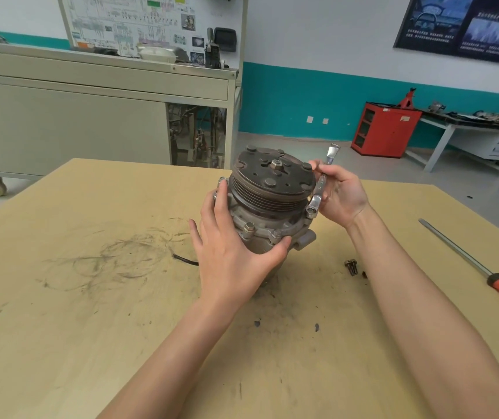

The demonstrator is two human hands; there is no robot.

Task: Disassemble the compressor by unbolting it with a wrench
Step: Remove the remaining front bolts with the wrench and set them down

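Head camera looks forward and down, close over the table [91,297].

The compressor [268,204] stands upright at the middle of the tabletop [91,297]. Loose bolts [351,266] lie just right of its base, and a screwdriver [478,267] lies at the right edge of the frame.

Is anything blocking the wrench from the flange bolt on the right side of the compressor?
Nothing visible. The right hand holds the silver ring wrench with its lower ring at the flange of the grey metal compressor. The dark grooved pulley sits close beside the wrench shaft.
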